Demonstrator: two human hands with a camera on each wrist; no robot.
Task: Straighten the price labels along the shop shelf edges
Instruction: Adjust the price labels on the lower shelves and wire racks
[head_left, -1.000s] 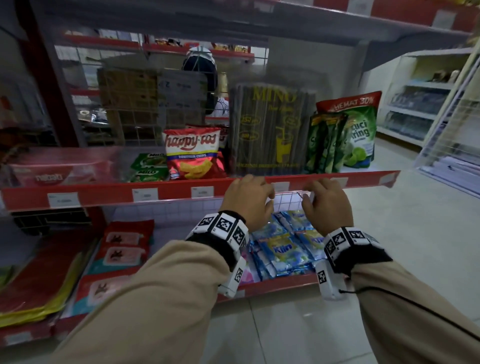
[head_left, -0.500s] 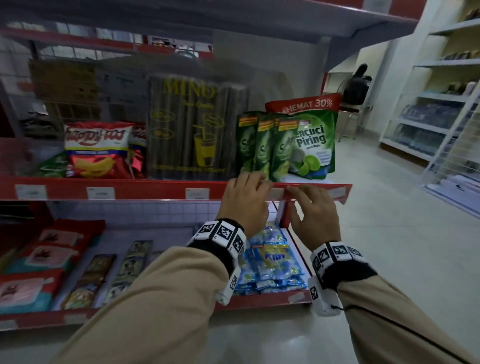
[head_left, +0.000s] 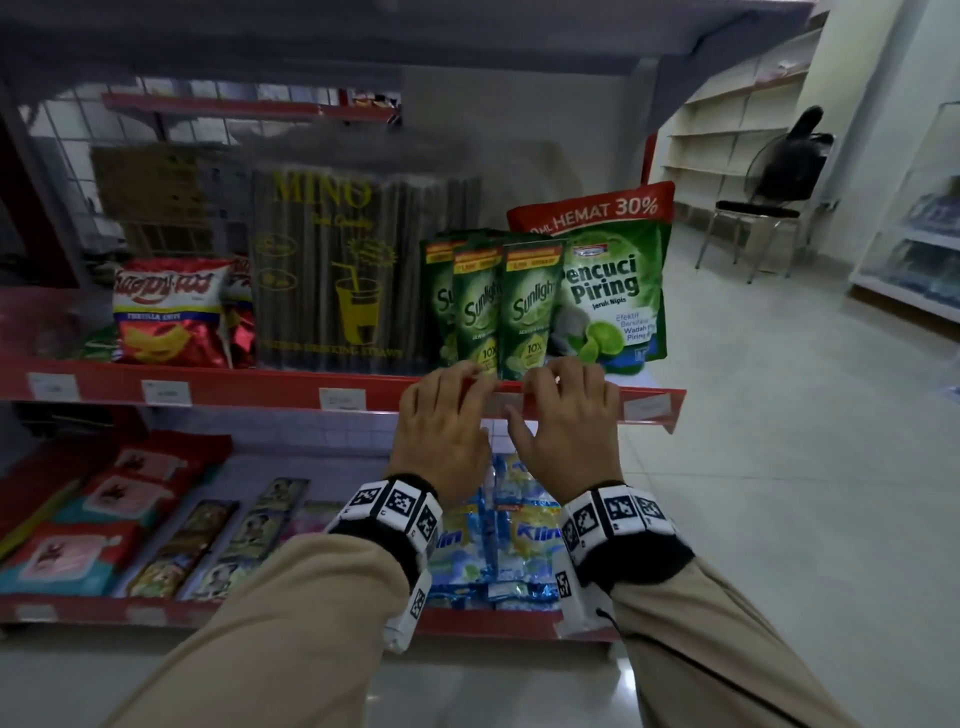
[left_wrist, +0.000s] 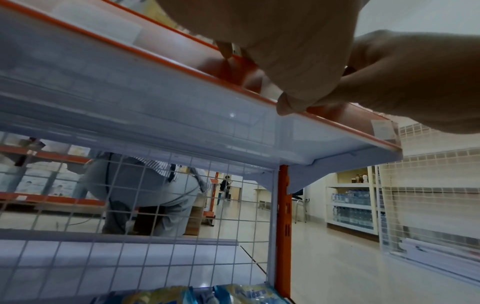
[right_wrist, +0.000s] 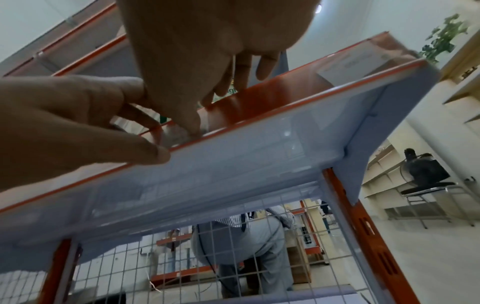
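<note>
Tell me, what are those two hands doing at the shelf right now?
Left hand and right hand pinch the red shelf edge strip at one price label. Nothing blocks them.

Red shelf edge strip (head_left: 234, 387) carries white price labels (head_left: 166, 392). Green Sunlight pouches (head_left: 527, 306) sit right of a red chip bag (head_left: 169, 317). Black-and-white checker-patterned wristbands (head_left: 395, 512) top tan sleeves (head_left: 291, 639).

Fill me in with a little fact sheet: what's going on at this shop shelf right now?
place: red shelf edge strip
left hand: fingers curled over the strip
right hand: fingers curled over the strip, beside the left hand
label between the hands: mostly hidden
end label: untouched
goods above: Sunlight pouches
</note>
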